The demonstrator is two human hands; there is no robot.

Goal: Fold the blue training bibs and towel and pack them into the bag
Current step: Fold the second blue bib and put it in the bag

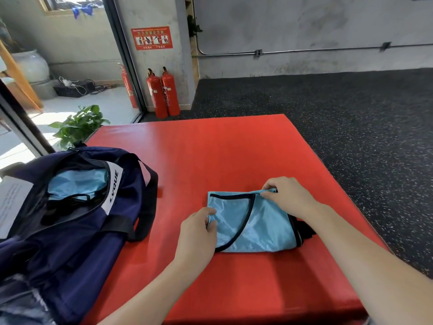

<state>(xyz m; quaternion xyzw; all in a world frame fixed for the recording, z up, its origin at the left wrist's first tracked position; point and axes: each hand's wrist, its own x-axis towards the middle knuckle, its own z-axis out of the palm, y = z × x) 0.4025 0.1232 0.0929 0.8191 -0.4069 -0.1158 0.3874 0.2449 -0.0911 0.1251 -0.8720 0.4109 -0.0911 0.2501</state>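
Observation:
A light blue training bib (260, 226) with black trim lies folded on the red mat (210, 156). My left hand (199, 233) pinches its near left edge. My right hand (288, 195) pinches its far top edge near the right corner. A dark navy bag (77, 221) with a white label stands open at the left of the mat. Inside it lies another light blue folded cloth (77, 181). No towel is in sight apart from that cloth.
Beyond the mat is dark speckled floor (351, 127). Two red fire extinguishers (164, 92) stand against a grey pillar, and a potted plant (79, 125) sits by the glass door at the left. A white paper (11, 202) lies left of the bag.

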